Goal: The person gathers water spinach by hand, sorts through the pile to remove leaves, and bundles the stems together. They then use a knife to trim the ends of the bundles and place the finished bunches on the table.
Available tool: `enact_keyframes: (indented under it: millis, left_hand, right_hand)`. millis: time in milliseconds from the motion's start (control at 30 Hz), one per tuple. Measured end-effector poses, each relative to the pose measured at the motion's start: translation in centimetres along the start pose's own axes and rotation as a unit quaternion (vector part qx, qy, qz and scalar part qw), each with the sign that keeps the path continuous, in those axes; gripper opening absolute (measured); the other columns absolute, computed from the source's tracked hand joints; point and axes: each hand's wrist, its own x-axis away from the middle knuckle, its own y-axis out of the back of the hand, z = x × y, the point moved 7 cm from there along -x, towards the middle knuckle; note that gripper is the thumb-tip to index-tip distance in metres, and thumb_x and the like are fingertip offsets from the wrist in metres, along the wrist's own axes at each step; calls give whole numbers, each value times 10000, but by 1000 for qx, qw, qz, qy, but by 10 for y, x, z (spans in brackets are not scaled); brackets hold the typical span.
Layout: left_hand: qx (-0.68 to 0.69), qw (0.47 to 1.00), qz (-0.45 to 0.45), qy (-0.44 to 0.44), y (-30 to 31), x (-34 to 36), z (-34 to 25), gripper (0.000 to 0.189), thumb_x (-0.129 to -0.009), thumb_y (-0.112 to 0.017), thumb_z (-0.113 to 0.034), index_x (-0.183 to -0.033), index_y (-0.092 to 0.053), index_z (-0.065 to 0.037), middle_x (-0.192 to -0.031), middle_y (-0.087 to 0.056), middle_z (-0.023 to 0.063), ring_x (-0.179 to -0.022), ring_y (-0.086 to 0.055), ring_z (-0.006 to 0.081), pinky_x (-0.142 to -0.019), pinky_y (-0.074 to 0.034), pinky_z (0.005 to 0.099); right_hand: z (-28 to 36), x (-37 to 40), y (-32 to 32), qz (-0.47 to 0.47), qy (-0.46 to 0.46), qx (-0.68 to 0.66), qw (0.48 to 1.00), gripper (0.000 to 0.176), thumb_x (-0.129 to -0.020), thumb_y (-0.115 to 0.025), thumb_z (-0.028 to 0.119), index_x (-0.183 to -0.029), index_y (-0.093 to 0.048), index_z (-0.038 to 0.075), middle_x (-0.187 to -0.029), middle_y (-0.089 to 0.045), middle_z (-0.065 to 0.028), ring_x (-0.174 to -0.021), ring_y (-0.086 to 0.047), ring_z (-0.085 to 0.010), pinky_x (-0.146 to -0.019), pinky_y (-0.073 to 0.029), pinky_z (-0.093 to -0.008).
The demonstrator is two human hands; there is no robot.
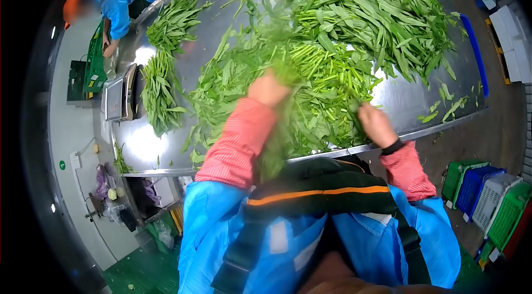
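My left hand is closed around a bunch of water spinach, smeared by motion, with leaves trailing toward my body. Under and beside it lies a loose heap of cut stems and leaves on the metal table. At the heap's right edge, close to the table's front rim, my right hand has its fingers curled together. A small dark shape shows at its fingertips, too blurred to name. A black band circles my right wrist.
A large pile of water spinach covers the table's far right. Several bundles lie left, beside a scale. A person in blue works by a green crate at far left. Stacked crates stand right.
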Motion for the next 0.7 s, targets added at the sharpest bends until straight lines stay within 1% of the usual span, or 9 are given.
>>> enact_keyframes:
  millis: [100, 200, 333, 367, 433, 500, 567, 633, 700]
  left_hand:
    - [185, 966, -108, -145, 72, 25, -1, 574, -702, -732, -250, -1202, -542, -41, -1021, -655, 153, -963, -641, 263, -852, -504, 364]
    - [424, 881, -37, -207, 141, 33, 19, 487, -724, -714, -158, -1166, -564, -23, -1042, -635, 90, -939, -617, 201, -862, -488, 337]
    - [617, 765, -58, -175, 184, 50, 42, 479, -783, -672, -173, -1207, -528, -4, -1053, -643, 125, -936, -637, 238, -852, -520, 351]
    - [653, 738, -37, -167, 185, 51, 40, 478, -793, -671, -184, -1211, -523, -5, -1048, -649, 131, -925, -647, 243, -845, -532, 362]
    - [702, 693, -21, -162, 180, 45, 40, 453, -809, -670, -201, -1200, -531, -21, -1007, -656, 121, -887, -656, 221, -814, -546, 357]
    - [726, 667, -80, -147, 174, 37, 44, 415, -815, -666, -195, -1170, -544, -16, -976, -651, 102, -835, -654, 207, -786, -548, 353]
    - [741, 646, -109, -147, 170, 30, 45, 365, -817, -674, -191, -1115, -565, -10, -971, -639, 74, -801, -642, 190, -755, -544, 344]
    - [739, 632, -188, -136, 167, 24, 47, 351, -820, -676, -192, -1105, -568, -16, -967, -638, 69, -797, -639, 185, -745, -538, 335]
    - [682, 676, -257, -107, 159, 32, 39, 415, -820, -696, -213, -1161, -551, -27, -1035, -627, 73, -911, -611, 189, -843, -489, 330]
  right_hand:
    - [-7, -5, 40, 34, -41, 145, 988, 404, -851, -631, 332, -1099, -572, 19, -850, -596, -209, -755, -604, -392, -645, -479, -477]
    - [34, -33, 57, -37, 115, 169, 978, 629, -740, -745, 399, -1181, -548, -4, -928, -580, -204, -831, -594, -383, -692, -476, -453]
    - [123, -105, 74, 66, 160, -137, 975, 971, -690, -758, 463, -1434, -320, 18, -1305, -479, -271, -1208, -492, -362, -1009, -404, -411]
    - [144, -123, 73, 58, 194, -159, 966, 951, -714, -742, 393, -1466, -269, 56, -1232, -540, -185, -1167, -516, -299, -1020, -382, -391]
    - [180, -156, 54, 95, 227, -169, 954, 937, -764, -698, 360, -1487, -186, 51, -1290, -507, -209, -1230, -476, -309, -1050, -361, -395]
    - [208, -180, 14, 214, 253, -274, 903, 1045, -766, -709, 526, -1470, -164, -21, -1429, -355, -288, -1320, -392, -355, -1085, -340, -413]
    - [223, -185, -39, 228, 339, -361, 838, 1039, -770, -698, 567, -1474, -182, 3, -1427, -387, -227, -1312, -396, -312, -1084, -332, -392]
    - [254, -144, -50, 336, 302, -532, 716, 1021, -765, -705, 571, -1470, -212, 22, -1406, -419, -147, -1291, -396, -252, -1076, -331, -365]
    - [251, -130, -74, 357, 184, -608, 685, 869, -783, -765, 371, -1437, -300, 38, -1362, -457, -92, -1248, -424, -198, -1052, -350, -343]
